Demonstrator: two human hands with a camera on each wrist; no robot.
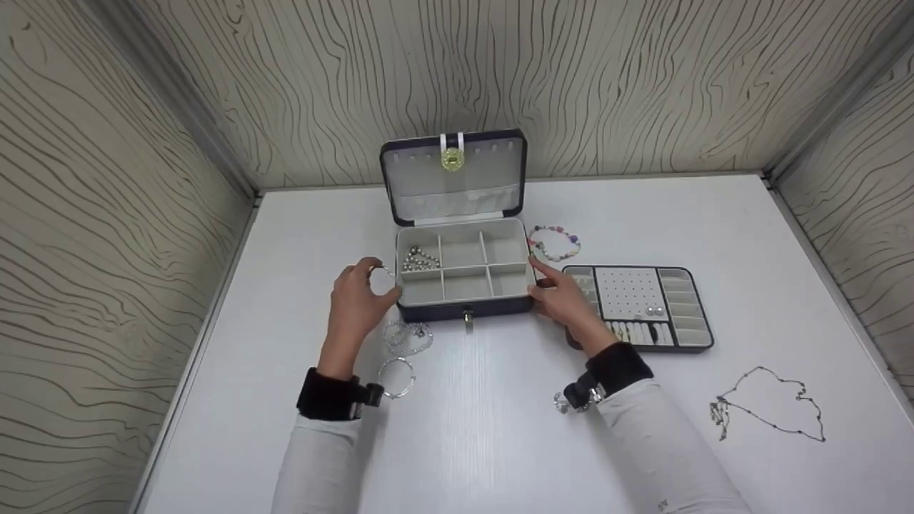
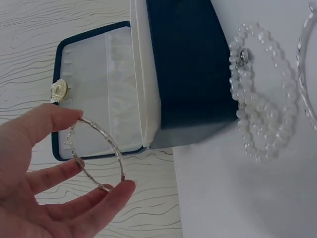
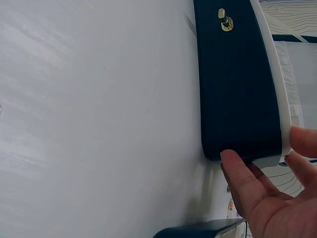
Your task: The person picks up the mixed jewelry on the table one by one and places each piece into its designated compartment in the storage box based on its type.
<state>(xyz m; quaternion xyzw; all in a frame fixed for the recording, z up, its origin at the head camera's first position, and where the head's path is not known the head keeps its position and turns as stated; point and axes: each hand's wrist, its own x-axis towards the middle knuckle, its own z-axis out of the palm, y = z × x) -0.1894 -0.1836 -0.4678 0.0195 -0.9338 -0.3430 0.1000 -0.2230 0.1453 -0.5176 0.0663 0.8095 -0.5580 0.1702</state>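
Observation:
In the head view a dark navy jewelry box (image 1: pixel 464 308) stands with its lid (image 1: pixel 457 178) raised and a six-compartment tray inside. A beaded chain (image 1: pixel 421 260) lies in the back left compartment. My left hand (image 1: pixel 359 298), beside the box's left wall, holds a thin silver bangle (image 2: pixel 114 146) between thumb and fingers, raised off the table. At the box's right side is my right hand (image 1: pixel 564 294), its fingertips touching the wall and rim. The right wrist view shows these fingers (image 3: pixel 242 176) near the front corner, mostly straight.
Left of the box's front lie a clear-bead bracelet (image 1: pixel 408 338) and another bangle (image 1: pixel 397 378). A colorful bracelet (image 1: pixel 555 243) is behind the right hand. A compartment tray (image 1: pixel 689 307) with earrings and rings sits right; a long necklace (image 1: pixel 771 421) lies nearer the right edge.

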